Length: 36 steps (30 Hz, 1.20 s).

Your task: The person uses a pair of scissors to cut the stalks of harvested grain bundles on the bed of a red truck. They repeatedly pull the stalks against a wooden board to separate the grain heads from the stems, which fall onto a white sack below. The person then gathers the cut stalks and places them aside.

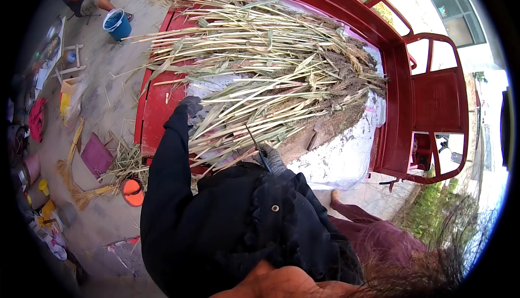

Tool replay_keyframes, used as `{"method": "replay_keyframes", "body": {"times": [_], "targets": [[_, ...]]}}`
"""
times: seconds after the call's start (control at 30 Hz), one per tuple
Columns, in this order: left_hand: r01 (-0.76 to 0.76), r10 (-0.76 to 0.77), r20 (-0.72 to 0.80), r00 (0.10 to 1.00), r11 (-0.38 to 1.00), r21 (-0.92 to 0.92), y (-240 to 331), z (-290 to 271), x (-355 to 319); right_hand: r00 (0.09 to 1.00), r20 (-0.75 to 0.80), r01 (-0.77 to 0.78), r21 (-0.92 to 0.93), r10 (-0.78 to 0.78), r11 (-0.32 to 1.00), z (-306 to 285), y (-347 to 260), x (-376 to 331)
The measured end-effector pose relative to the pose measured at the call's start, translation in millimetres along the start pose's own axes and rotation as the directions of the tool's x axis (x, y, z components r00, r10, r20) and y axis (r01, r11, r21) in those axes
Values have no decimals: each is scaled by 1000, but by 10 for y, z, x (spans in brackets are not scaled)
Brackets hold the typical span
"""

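Note:
A big pile of dry pale-green and tan stalks with leaves [271,65] lies across the bed of a red cart [154,108]. My left hand [190,105], in a grey glove and black sleeve, grips a bunch of the stalks near their cut ends. My right hand [271,158], also gloved, holds a thin dark blade with a blue handle [259,149] against the same stalk ends. A white sheet [341,157] lies under the pile on the cart's near side.
A person sits at the upper left beside a blue bucket [118,24]. An orange bucket [132,191], a straw broom [81,189], a purple board [96,156] and scattered items lie on the concrete ground at left. The cart's red railing [439,103] rises at right.

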<state>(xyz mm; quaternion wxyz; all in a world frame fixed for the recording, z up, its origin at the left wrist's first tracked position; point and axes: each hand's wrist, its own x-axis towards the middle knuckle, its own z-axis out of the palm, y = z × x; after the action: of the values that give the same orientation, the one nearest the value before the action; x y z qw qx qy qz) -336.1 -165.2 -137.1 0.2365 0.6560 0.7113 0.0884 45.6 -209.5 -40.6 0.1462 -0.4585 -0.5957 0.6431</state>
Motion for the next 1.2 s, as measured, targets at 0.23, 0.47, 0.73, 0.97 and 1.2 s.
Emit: {"method": "replay_keyframes", "body": {"times": [0.23,0.47,0.73,0.97,1.2], "targets": [[118,-131,23,991,783,-611,223,-212,-353,985,125,156,-346,-119,925,177,-612,-10],[-110,67,-165,984,956,-272,743,-484,-811,963,221,243,-448,-157,861,416,-357,236],[-216,145,-225,964,917,-335,919,-216,-1130,964,260,-67,31,57,997,585,-437,241],[-521,474,-324,819,850,-72,1033,64,-1317,957,254,217,-315,-138,924,620,-476,184],[-522,494,-253,832,852,-52,1054,53,-1259,982,140,171,-416,-123,893,682,-449,160]]}}
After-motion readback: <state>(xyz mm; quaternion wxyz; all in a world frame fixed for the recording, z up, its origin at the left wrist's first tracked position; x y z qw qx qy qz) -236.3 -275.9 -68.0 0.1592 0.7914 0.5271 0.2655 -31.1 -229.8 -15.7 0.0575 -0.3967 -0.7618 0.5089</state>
